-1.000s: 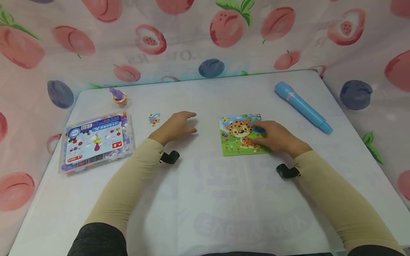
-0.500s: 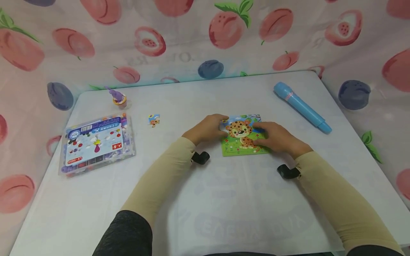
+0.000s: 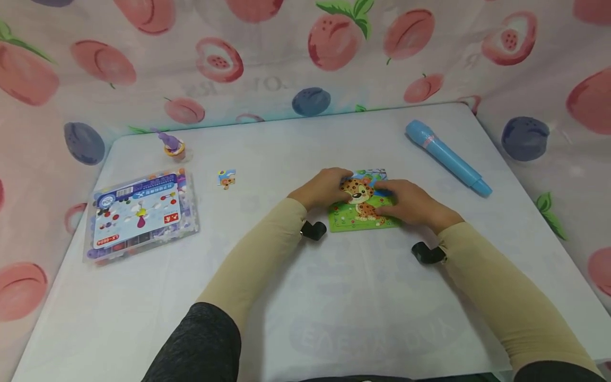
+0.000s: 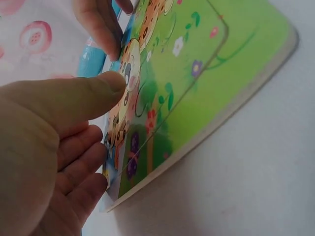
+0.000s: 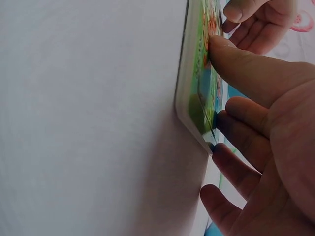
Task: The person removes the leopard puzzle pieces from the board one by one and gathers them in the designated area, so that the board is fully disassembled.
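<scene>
A square jigsaw puzzle [image 3: 342, 220] with a spotted leopard cub on green grass lies on the white table [image 3: 372, 286]. My left hand [image 3: 323, 188] reaches over its left side; in the left wrist view the thumb [image 4: 93, 96] hovers over the leopard's face, with the loosely bent fingers at the board's far corner. From the right, my right hand [image 3: 414, 204] rests on the puzzle, thumb and fingertips against its printed face. In the right wrist view the right thumb [image 5: 236, 59] touches the picture. A small loose puzzle piece [image 3: 226, 179] lies to the left.
On the left sits a clear plastic box [image 3: 140, 212] with a printed label and colourful parts inside. Behind it stands a small purple toy in a cup [image 3: 173, 146]. A light-blue microphone-shaped toy [image 3: 448, 157] lies at the back right. A fruit-print curtain [image 3: 272, 58] hangs behind the table.
My left hand has moved right from beside the loose piece to over the puzzle's left side. The right hand and the puzzle have stayed in place.
</scene>
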`<state>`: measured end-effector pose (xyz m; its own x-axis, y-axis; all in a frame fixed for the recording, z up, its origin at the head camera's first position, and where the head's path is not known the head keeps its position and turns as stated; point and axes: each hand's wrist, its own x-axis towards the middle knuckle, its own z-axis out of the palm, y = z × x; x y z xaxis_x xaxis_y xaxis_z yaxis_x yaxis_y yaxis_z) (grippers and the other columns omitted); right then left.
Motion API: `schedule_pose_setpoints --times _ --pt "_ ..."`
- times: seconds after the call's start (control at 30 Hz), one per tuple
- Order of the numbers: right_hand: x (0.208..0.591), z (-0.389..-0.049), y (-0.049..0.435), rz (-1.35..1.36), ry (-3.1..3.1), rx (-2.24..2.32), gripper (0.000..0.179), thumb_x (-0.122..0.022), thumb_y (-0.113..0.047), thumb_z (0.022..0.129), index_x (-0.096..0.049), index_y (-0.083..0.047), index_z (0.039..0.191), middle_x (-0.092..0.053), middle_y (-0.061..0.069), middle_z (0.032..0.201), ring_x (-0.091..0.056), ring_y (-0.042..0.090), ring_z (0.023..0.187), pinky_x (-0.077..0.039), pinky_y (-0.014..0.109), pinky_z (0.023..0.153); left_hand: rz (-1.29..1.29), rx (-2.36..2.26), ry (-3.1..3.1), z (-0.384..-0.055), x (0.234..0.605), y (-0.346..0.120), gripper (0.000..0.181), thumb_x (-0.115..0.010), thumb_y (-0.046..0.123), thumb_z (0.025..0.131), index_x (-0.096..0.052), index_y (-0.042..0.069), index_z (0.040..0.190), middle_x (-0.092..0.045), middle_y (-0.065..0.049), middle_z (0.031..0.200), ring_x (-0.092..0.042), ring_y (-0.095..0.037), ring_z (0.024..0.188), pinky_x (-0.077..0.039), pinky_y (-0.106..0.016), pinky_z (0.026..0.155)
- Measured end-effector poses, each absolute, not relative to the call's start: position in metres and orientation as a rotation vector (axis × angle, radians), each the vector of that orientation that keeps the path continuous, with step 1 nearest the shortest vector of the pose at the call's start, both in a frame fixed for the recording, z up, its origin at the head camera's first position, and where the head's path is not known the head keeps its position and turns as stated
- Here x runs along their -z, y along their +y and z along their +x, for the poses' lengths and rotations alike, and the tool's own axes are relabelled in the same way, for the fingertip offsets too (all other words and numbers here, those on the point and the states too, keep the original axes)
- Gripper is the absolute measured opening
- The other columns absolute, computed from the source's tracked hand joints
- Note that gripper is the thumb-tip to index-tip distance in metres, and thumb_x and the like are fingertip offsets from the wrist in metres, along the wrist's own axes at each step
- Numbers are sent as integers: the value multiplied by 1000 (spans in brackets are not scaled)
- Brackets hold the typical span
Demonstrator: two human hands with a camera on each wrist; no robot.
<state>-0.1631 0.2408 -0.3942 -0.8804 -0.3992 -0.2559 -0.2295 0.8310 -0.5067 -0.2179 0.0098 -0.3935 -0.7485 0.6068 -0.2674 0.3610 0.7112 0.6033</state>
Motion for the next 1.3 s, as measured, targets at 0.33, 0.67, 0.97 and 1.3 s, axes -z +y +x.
schedule_pose_setpoints --times 0.33,0.67,0.97,1.3 --pt "389 -161 239 -463 2654 678 68 -74 -24 93 -44 3 148 -42 26 150 -32 46 140 -26 60 113 751 -766 2454 -220 393 16 65 -70 22 95 -43 3 150 -48 -10 150 -40 -23 140 -29 -30 116" --pt "393 -163 240 -471 2652 692 68 -73 -23 93 -43 3 148 -41 26 151 -31 45 141 -24 59 114 711 -728 2478 -220 395 23 64 -70 21 96 -42 4 151 -43 -9 153 -36 -22 143 -26 -31 117" --pt "394 -163 240 -484 2657 677 68 -73 -23 93 -43 3 148 -41 26 150 -31 45 141 -25 59 114 694 -710 2493 -220 397 27 63 -70 21 96 -43 4 150 -44 -9 153 -35 -23 143 -26 -31 117" --pt "394 -163 241 -492 2662 675 68 -74 -23 93 -43 4 148 -42 26 150 -33 45 140 -25 59 114 744 -652 2553 -219 397 28 59 -70 22 96 -47 8 148 -42 -8 152 -37 -25 137 -32 -34 113"
